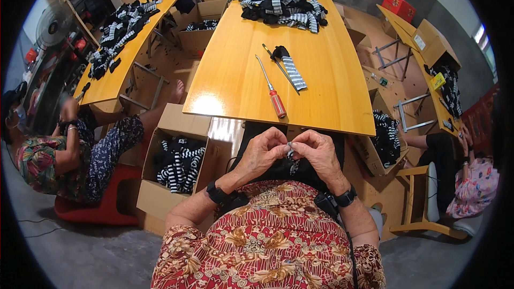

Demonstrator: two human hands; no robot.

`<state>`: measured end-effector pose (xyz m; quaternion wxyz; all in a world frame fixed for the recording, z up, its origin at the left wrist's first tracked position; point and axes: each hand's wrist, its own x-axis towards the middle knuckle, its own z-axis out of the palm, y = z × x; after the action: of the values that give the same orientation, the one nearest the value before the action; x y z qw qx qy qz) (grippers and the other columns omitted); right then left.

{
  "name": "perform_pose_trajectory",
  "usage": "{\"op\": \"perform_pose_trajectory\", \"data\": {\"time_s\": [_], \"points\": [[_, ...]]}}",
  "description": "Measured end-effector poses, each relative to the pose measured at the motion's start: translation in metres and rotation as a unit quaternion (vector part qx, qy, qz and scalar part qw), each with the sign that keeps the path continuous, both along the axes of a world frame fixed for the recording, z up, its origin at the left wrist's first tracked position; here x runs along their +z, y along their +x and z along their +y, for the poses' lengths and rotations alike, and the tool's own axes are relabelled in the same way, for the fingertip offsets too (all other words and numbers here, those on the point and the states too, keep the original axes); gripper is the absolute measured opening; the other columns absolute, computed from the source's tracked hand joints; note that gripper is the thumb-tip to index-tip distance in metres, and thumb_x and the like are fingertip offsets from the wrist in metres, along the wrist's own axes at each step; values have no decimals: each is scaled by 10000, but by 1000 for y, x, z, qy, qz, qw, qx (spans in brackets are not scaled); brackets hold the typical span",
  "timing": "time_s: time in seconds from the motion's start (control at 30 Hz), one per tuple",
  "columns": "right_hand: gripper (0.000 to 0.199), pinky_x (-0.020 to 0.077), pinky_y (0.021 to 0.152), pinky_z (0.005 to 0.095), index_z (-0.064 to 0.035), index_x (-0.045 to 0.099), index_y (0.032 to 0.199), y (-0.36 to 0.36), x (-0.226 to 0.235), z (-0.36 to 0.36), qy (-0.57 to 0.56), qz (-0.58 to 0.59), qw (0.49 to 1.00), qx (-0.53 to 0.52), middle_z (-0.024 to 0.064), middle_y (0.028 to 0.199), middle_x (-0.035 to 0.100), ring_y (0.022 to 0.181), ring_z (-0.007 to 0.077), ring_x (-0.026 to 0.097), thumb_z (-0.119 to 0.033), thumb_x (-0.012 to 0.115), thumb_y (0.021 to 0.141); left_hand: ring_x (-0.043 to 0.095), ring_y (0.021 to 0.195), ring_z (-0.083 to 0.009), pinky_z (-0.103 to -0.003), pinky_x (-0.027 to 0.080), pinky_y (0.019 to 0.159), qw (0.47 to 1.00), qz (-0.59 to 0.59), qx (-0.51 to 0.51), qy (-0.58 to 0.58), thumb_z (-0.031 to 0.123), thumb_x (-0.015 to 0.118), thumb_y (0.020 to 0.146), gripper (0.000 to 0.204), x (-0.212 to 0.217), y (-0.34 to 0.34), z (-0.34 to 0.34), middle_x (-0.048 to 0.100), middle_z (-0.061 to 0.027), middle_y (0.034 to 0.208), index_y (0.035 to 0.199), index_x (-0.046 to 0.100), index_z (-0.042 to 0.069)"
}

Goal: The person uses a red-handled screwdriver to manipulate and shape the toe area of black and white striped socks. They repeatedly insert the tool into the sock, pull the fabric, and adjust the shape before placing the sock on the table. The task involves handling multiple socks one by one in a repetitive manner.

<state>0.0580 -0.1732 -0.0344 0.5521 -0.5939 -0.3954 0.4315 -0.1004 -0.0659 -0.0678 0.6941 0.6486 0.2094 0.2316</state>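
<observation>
In front of my lap, just off the table's near edge, my left hand (261, 152) and my right hand (321, 152) meet, both closed with the fingertips pinched. Between them is a small grey-and-black striped sock (293, 168), its lower end hanging down; much of it is hidden by the fingers. Past my hands on the yellow table (225, 80) lies a screwdriver (277, 104) with a red handle. To its right, a thin dark rod (274, 60) runs beside and partly under a black-and-grey striped sock (293, 71).
A heap of striped socks (284, 2) covers the table's far end. Open cardboard boxes of socks stand by my left (150, 195) and right (364, 158). One person (59, 152) sits at a left table, another (474, 182) at the right; more people stand or sit beyond.
</observation>
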Motion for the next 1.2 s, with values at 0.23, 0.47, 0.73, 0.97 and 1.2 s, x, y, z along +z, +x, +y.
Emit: {"op": "perform_pose_trajectory", "data": {"time_s": [0.23, 0.47, 0.73, 0.97, 1.2], "points": [[109, 527, 654, 222, 17, 648, 911, 2, -8, 1, -3, 14, 1000, 19, 40, 796, 660, 703, 85, 623, -89, 658, 888, 556, 745, -57, -205, 467, 662, 999, 34, -26, -1, 147, 646, 930, 174, -3, -3, 3, 611, -6, 827, 993, 542, 23], [115, 532, 656, 228, 20, 649, 901, 0, -5, 3, -7, -7, 1000, 22, 40, 794, 658, 710, 90, 629, -94, 656, 884, 559, 741, -59, -204, 470, 666, 1000, 24, -16, -1, 144, 646, 929, 173, -7, -4, 3, 615, -12, 830, 995, 545, 20], [113, 537, 638, 225, 24, 645, 888, 2, -7, 4, -12, -10, 1000, 19, 43, 781, 660, 698, 89, 636, -88, 653, 880, 587, 765, -60, -213, 497, 672, 1000, 8, -11, -18, 125, 647, 925, 144, -11, -2, 3, 629, -7, 853, 988, 558, 31], [127, 539, 645, 229, 29, 645, 873, 0, 2, 2, -36, -80, 995, 42, 52, 769, 673, 697, 93, 646, -98, 649, 882, 585, 742, -59, -211, 490, 655, 999, 29, -6, 20, 104, 638, 925, 123, -7, -2, 0, 634, -13, 818, 973, 563, 19], [120, 539, 630, 224, 24, 651, 868, 3, -5, 1, -45, -50, 997, 41, 58, 750, 673, 676, 95, 648, -94, 635, 879, 581, 728, -55, -209, 486, 650, 999, 32, -19, 1, 93, 632, 925, 118, -15, -1, 2, 639, -17, 803, 975, 562, 13]]}}
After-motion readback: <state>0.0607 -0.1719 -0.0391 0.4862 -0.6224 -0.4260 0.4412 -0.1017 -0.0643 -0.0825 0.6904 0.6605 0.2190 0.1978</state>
